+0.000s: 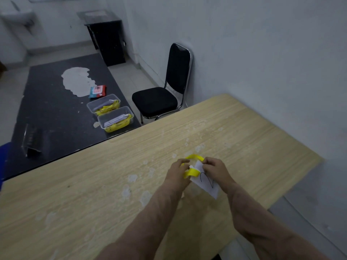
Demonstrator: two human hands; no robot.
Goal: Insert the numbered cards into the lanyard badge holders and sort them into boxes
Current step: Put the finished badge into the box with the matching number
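Between both hands sits the card marked 2 [205, 182]. The right hand [216, 168] pinches its upper edge and the left hand [177, 170] pinches the yellow lanyard [193, 173], probably bracing it for insertion. Two boxes [100, 122] wait well beyond the left hand.

Worn wood-grain table [93, 194] — paper card [206, 184].

The person's body shows as two bare forearms ending in a bare left hand [178, 170] and right hand [216, 168], with raised veins and tendons running along the left forearm [150, 212] and faint creases on the right forearm [253, 212].
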